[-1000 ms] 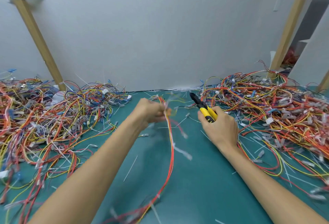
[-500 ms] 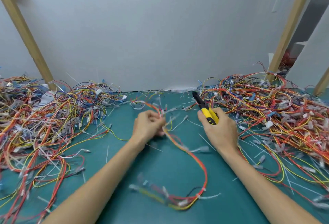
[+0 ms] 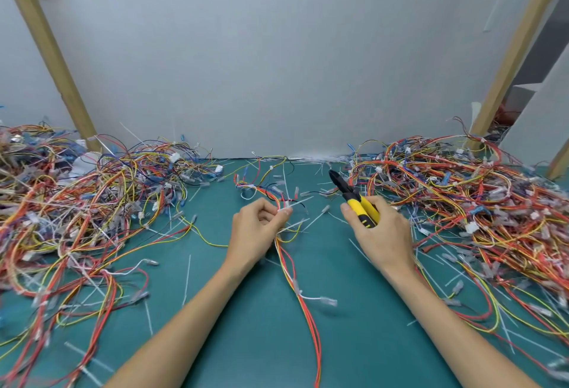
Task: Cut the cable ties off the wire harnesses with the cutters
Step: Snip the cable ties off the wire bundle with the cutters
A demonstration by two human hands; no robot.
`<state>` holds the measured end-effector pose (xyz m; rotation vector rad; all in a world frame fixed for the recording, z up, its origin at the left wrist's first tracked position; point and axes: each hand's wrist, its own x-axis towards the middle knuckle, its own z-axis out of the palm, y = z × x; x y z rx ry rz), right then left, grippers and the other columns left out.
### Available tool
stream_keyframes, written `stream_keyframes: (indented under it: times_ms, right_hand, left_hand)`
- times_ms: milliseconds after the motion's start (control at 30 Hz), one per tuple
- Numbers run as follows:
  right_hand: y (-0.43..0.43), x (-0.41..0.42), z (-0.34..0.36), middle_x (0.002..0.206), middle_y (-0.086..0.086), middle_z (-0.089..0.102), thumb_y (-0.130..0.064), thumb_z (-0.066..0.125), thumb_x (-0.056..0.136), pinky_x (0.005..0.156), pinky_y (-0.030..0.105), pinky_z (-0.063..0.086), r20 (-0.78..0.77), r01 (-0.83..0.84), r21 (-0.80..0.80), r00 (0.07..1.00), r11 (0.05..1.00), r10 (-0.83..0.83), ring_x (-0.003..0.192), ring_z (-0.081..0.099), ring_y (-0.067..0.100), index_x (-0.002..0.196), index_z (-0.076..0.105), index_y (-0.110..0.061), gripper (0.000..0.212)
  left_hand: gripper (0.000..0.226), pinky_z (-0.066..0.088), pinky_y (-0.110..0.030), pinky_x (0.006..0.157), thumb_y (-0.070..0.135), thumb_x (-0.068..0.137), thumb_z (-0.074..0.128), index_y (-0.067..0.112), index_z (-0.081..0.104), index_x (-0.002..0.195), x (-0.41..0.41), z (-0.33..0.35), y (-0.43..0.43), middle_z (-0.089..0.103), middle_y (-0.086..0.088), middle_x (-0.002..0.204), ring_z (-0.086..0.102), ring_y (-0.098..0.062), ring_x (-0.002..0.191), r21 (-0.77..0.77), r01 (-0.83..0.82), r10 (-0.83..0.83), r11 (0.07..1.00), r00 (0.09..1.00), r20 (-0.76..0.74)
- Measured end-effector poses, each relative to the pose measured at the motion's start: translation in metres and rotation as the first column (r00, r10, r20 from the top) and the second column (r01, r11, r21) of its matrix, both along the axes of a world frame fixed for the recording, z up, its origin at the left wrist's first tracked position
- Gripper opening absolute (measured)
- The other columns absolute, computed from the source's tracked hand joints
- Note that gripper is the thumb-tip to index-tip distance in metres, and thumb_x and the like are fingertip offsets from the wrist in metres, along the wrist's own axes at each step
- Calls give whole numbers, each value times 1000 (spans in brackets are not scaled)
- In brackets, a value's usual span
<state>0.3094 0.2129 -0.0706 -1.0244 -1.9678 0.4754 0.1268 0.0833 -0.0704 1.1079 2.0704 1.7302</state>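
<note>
Left hand (image 3: 261, 227) pinches the wire harness (image 3: 297, 287) mid-table (image 3: 246, 341), presenting its white cable tie (image 3: 291, 203) at the fingertips. Right hand (image 3: 380, 233) grips yellow cutters (image 3: 354, 198), nose aimed far-left, near the tie, not touching. Wire piles (image 3: 462, 203) flank both sides.

The person's left forearm (image 3: 184, 320) and right forearm (image 3: 446, 320) are bare along their whole visible length, slim and smooth down to narrow wrists, and the left hand (image 3: 255, 233) and right hand (image 3: 383, 236) are bare as well, with slender fingers (image 3: 352, 219) and short, plain fingernails.
</note>
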Motion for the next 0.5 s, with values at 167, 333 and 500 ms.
stream_keyframes:
  times_ms: [167, 333, 500]
  right_hand:
    - [2, -1, -1, 78, -7, 61, -65, 59, 81, 66, 33, 42, 38, -20, -26, 999, 999, 21, 79, 57, 22, 91, 59, -28, 38]
    - [3, -1, -1, 77, -8, 60, -67, 57, 81, 64, 32, 40, 47, -26, -32, 999, 999, 28, 78, 57, 21, 90, 58, -29, 39]
    - [4, -1, 0, 74, -9, 60, -67, 58, 82, 63, 32, 43, 33, -23, -52, 999, 998, 25, 75, 58, 19, 89, 59, -29, 39]
  left_hand:
    - [30, 41, -11, 52, 33, 85, 73, 13, 62, 65, 4, 0, 2, 65, 7, 55, 54, 0, 49, -34, 52, -54, 998, 996, -65]
    - [38, 32, -15, 48, 35, 91, 64, 16, 60, 59, 3, -2, 4, 61, 7, 51, 41, -3, 45, -124, 82, -109, 989, 967, -230]
    - [37, 32, -14, 51, 24, 100, 50, 25, 56, 64, -1, -4, 7, 63, 16, 57, 48, 1, 49, -241, 124, -195, 962, 936, -295]
